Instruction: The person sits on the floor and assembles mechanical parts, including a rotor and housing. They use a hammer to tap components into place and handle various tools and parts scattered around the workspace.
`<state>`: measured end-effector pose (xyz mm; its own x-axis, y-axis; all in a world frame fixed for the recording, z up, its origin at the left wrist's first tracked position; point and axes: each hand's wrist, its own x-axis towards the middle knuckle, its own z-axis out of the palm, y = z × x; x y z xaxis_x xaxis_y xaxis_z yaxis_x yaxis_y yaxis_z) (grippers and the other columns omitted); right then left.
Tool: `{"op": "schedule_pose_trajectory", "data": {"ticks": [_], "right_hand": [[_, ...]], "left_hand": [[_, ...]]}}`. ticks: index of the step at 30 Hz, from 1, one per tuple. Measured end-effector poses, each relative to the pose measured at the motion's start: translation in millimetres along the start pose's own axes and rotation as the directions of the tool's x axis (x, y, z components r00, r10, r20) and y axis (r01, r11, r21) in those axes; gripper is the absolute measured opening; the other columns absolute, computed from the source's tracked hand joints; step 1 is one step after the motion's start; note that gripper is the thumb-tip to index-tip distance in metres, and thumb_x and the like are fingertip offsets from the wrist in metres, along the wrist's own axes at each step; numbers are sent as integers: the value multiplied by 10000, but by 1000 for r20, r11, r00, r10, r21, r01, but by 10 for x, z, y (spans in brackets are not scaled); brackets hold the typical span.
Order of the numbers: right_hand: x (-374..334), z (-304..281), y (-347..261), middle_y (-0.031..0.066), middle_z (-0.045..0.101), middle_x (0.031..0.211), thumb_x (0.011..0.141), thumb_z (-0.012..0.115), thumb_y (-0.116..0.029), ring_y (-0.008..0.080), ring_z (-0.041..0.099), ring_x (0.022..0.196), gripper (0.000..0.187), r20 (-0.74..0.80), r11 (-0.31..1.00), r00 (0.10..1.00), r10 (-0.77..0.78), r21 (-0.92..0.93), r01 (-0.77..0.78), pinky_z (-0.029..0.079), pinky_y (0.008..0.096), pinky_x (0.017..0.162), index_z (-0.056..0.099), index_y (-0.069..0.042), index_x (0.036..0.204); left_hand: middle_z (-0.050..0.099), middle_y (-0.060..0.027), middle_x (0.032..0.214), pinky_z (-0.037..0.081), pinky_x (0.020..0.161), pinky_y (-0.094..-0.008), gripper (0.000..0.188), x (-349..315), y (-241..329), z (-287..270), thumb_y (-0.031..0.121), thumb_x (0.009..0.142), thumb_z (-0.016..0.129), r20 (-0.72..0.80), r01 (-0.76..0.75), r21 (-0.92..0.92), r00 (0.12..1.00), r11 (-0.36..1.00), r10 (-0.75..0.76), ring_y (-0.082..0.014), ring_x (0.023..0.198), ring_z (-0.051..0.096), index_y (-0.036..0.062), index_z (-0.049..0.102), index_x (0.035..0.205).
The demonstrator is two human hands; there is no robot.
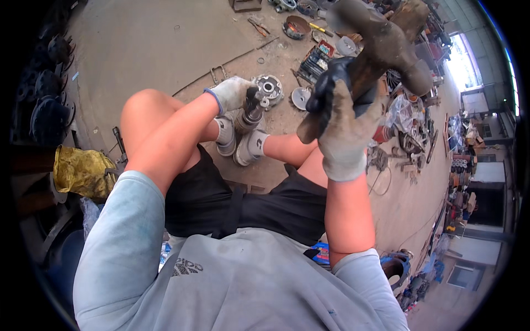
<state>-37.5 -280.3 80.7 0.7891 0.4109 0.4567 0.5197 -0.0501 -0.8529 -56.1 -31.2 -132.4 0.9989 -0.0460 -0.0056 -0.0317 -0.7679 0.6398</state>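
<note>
My right hand [348, 129], in a white glove with black-coated fingers, is closed round the handle of a large, worn hammer [389, 47]. The hammer is raised high and close to the camera, its head at the upper right. Low between my shoes, my left hand [234, 95], gloved the same way, is closed on the upper part of a greasy metal shaft [249, 118]. Just beyond that hand is a round grey metal flange [269, 87] with a hole in its centre. Whether the flange is joined to the shaft I cannot tell.
A metal disc [301, 98] and a box of small parts [314, 63] lie beyond my feet. Pliers [258, 26] rest on the floor farther off. A yellow sack [83, 172] is at my left, and dark round castings [51, 116] line the left edge. Scrap parts clutter the right.
</note>
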Motion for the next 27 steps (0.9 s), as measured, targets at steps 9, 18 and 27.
{"op": "schedule_pose_trajectory", "data": {"ticks": [9,18,27], "right_hand": [[-517,-114,852,326,727,1099,1008,693,-274,474,722,1015,410,363,722,714,599,-631,-285,566,555,937,679,30,1282],[-675,-494,106,132,758,876,971,746,-65,213,724,753,217,133,860,857,497,-205,-467,576,372,717,682,3,1166],[-777,-537,146,118,755,868,970,745,-70,182,708,755,194,121,814,806,580,-134,-566,564,372,699,698,1,1144]], "left_hand": [[785,-187,1022,580,878,-491,329,-3,119,63,67,795,831,-41,13,-15,999,1000,-14,-408,987,746,78,757,1116],[808,-101,1017,604,855,-354,366,81,647,-198,-26,849,800,-256,-111,-415,967,903,2,-203,896,743,50,748,1203],[798,-176,1116,589,927,-450,400,210,467,330,219,806,890,-41,-15,-376,999,926,0,-391,1056,747,84,773,1163]]}}
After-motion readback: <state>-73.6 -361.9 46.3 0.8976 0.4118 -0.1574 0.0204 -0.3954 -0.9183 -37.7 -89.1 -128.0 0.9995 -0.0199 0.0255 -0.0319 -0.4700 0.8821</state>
